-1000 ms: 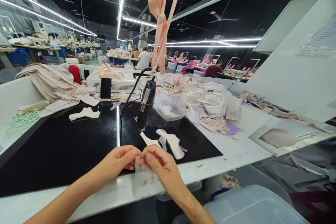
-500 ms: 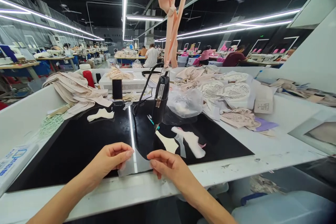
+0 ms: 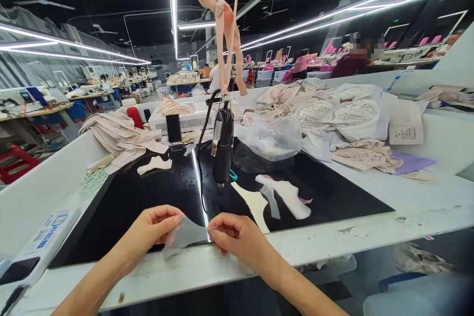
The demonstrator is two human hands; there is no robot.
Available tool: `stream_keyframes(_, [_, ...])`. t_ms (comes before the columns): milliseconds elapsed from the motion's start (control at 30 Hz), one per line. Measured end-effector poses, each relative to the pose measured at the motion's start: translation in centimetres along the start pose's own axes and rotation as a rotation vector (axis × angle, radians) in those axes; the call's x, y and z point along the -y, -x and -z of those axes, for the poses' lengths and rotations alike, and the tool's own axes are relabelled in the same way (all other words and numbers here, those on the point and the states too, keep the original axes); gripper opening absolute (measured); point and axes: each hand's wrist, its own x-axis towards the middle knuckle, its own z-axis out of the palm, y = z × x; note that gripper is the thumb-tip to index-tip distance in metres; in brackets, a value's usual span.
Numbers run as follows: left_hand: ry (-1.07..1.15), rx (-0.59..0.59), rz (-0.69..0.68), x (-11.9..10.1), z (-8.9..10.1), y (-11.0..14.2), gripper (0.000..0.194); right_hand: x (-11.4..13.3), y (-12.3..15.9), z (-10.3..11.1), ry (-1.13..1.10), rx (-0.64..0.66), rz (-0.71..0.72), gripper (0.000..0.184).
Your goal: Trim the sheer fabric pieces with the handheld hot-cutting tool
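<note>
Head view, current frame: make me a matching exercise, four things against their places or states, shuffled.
1. translucent sheet
2. black tool
3. red spool
4. purple piece

A. left of the vented white box
B. against a patterned beige piece
C. held between the left hand and right hand
D. hanging from a peach strap

Pairs: 1-C, 2-D, 3-A, 4-B

Translucent sheet [image 3: 188,233] — curve-edged, held at both ends.

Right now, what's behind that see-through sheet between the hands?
Through the sheet, the black surface and, lower down, the white table edge show faintly. The fingers at either end cover whatever lies behind them.
</note>
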Motion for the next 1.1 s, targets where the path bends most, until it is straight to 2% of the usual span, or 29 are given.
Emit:
stream_keyframes(333, [-0.044, -0.026, -0.004, 0.1, 0.7, 0.7, 0.036, 0.0, -0.4, -1.0, -0.002, 0.048, 0.042, 0.009])
stream_keyframes(767, [0.02, -0.031, -0.003, 0.7, 1.7, 0.9, 0.024, 0.5, -0.7, -1.9, 0.083, 0.068, 0.074, 0.009])
stream_keyframes(1100, [-0.029, -0.048, -0.016, 1.2, 2.4, 0.4, 0.025, 0.2, -0.6, -2.0, 0.204, 0.045, 0.212, 0.011])
